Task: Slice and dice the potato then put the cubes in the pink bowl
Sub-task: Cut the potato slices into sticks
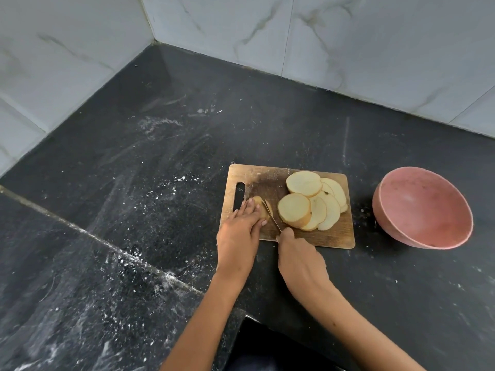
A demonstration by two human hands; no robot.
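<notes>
A wooden cutting board [332,236] lies on a black stone counter [160,170], with its slot handle at the left end. The near edge of the board is close to the near edge of the counter, where the counter steps down. To the left of the board and behind it the counter is wide and open up to the tiled walls [348,36], which meet in a corner at the far side. White dust and specks lie on the counter there.

The pink bowl [423,210] stands on the counter to the right of the board, apart from it, with a strip of bare counter between them. It is tilted a little, and no cubes are seen inside.

On the right half of the board round potato slices [310,202] lie overlapped in a heap. The end piece of potato [261,208] sits at the left part of the board.

The left hand [241,234] presses on this end piece with the fingers [249,207] laid nearly straight over it. The right hand [300,258] is clenched around the handle of a knife [272,215], at the near edge of the board. The thin blade stands against the cut face of the end piece, between it and the slices.
</notes>
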